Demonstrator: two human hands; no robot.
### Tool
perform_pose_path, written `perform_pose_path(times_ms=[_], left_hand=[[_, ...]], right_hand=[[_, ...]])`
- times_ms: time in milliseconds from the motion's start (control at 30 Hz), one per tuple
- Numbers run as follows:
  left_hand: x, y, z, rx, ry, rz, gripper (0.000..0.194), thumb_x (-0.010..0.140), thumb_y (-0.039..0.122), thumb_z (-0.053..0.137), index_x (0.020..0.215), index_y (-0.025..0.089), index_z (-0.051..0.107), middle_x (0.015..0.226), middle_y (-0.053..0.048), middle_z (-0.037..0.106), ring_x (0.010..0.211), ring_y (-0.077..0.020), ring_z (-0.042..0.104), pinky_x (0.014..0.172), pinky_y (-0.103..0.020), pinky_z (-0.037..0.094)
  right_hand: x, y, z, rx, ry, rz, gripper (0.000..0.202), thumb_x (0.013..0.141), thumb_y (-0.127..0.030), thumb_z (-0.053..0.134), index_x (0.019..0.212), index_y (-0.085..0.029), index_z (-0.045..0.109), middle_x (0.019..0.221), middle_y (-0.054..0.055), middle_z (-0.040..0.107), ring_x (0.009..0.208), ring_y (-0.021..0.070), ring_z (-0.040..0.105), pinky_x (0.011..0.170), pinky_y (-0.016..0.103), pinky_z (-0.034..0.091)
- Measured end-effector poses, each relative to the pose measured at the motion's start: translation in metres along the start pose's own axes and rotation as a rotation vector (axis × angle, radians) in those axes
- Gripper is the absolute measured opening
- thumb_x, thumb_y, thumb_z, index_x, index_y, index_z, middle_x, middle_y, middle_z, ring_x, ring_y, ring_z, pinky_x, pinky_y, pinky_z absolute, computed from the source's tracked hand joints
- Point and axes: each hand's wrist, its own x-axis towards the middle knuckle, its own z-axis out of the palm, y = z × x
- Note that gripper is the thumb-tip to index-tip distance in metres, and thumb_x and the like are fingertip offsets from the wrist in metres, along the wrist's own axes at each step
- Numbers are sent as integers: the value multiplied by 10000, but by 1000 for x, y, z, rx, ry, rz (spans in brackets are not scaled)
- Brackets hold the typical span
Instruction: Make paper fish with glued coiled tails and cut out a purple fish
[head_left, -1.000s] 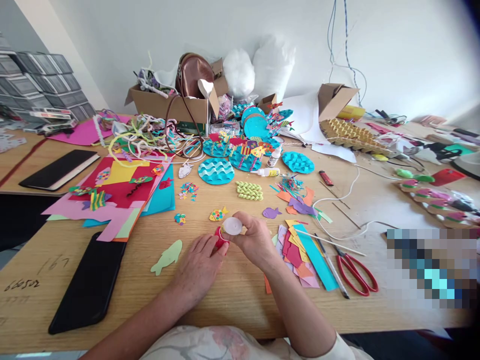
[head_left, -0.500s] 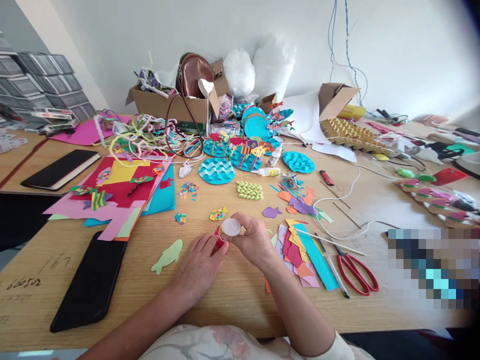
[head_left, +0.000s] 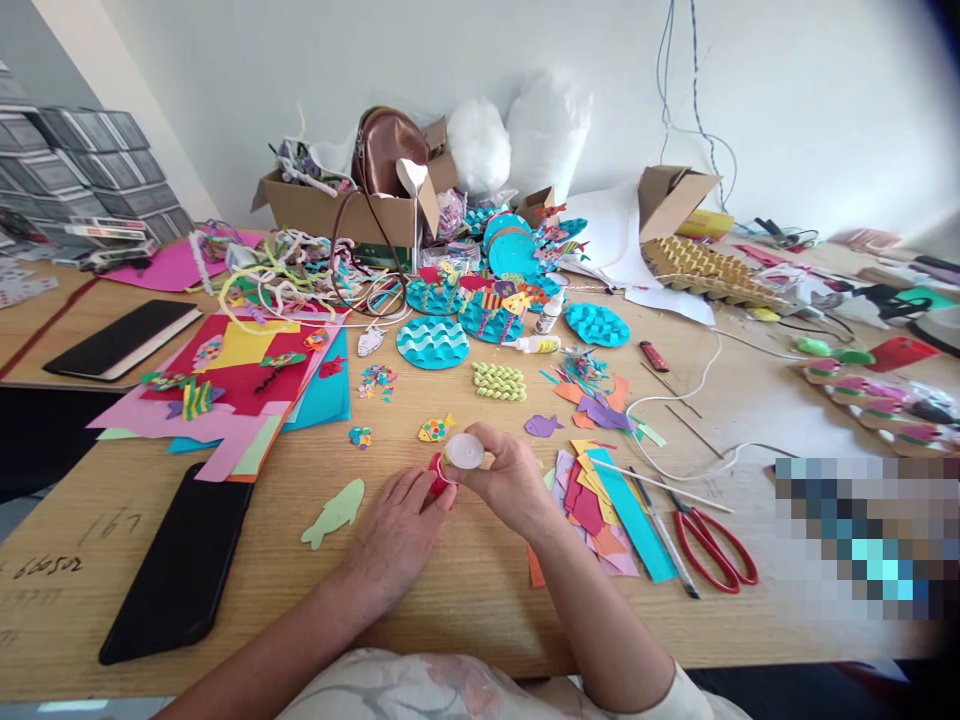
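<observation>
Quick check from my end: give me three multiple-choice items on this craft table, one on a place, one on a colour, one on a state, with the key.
1. Where do the scissors lie?
A. to the right of the hands
B. inside the cardboard box
C. on the black phone

2. What colour is the paper fish nearest the left hand?
A. purple
B. light green
C. red

3. How is the white glue bottle held?
A. lying untouched on the table
B. gripped in the right hand
C. standing in the box

Key: 1 A, the red handles rest on the table beside the paper scraps. 2 B, it lies pale green by the phone. 3 B, the fingers wrap it, with the left hand at its red cap.
</observation>
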Motion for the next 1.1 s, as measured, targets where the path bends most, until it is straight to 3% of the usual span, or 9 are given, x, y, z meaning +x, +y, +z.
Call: perform_pose_path(times_ms=[333,867,1100], left_hand=[[0,0,0,-4,-18,8,321,802,106,526,1116,176,528,1076,-101,582,1035,-244,520,874,-429,473],[1,0,-3,-15,-33,3,317,799,105,505,1105,184,527,1071,-89,585,1015,-231,517,872,-418,464],[-2,0,4,30,0,6,344,784,97,531,1116,187,517,1086,-93,572,1041,-249,512,889,-428,458]], right_hand=[[1,3,-5,-7,-2,49,143,675,-269,678,698,-194,557,654,-43,579,651,129,522,616,225,376],[-2,4,-6,-39,-53,33,190,706,-253,675,869,-205,590,807,-8,644,747,158,572,659,254,410],[-4,-2,-6,-49,-33,58,186,680,-229,690,834,-193,592,786,-14,639,749,156,568,661,246,398]])
